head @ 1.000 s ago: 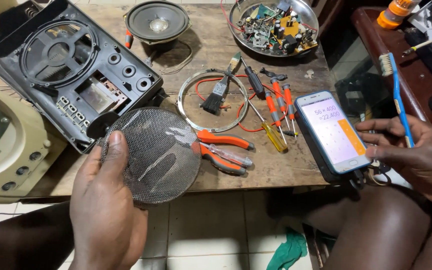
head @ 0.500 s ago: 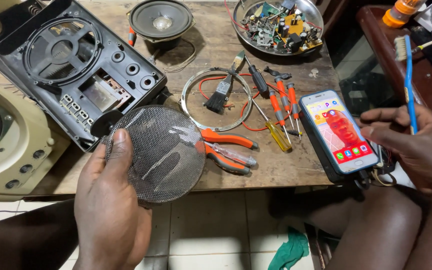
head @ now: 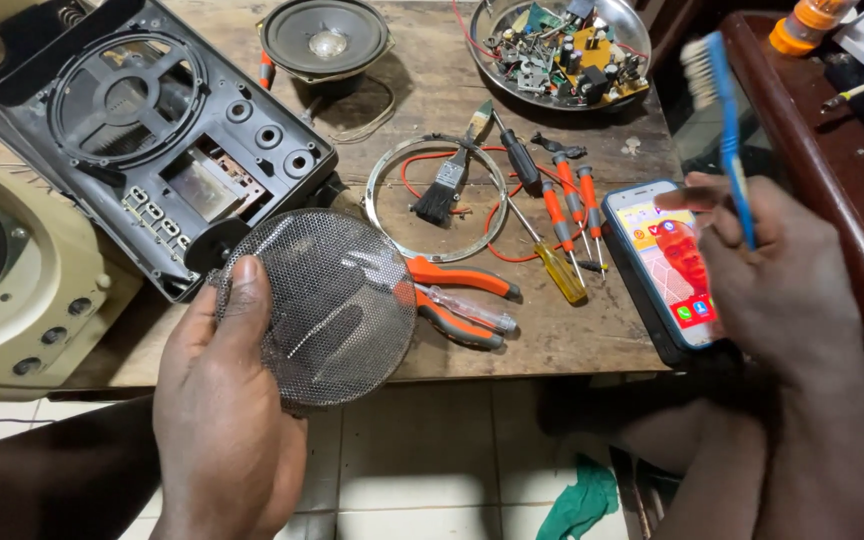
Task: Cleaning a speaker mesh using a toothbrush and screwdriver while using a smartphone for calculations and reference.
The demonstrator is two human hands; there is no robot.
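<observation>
We've got the round mesh grille (head: 327,305) clamped in our left hand (head: 222,400), thumb pressed on its front face, fingers behind; it's held at the near edge of the desk (head: 592,340), partly over the tiled floor (head: 422,460). Our right hand (head: 782,280) is closed round a blue toothbrush (head: 727,120), bristles up and blurred, w/ the index finger stretched to the screen of a smartphone (head: 667,265) lying at the desk's right edge.

Just right of the grille: orange-handled pliers (head: 462,295) w/ a clear-handled screwdriver lying across them. Beyond those, a metal ring (head: 382,195) flat on the wood, a small paintbrush (head: 447,180) resting inside it & a red wire (head: 497,215) looping through. Several screwdrivers (head: 557,215) sit btw ring & phone.

Left of the grille, a black plastic housing (head: 152,140) lies open, touching a cream-coloured casing (head: 22,290) at far left. At the back: a loose speaker cone (head: 324,38) & a metal bowl (head: 487,45) of circuit boards. A green rag (head: 577,500) is on the floor.
</observation>
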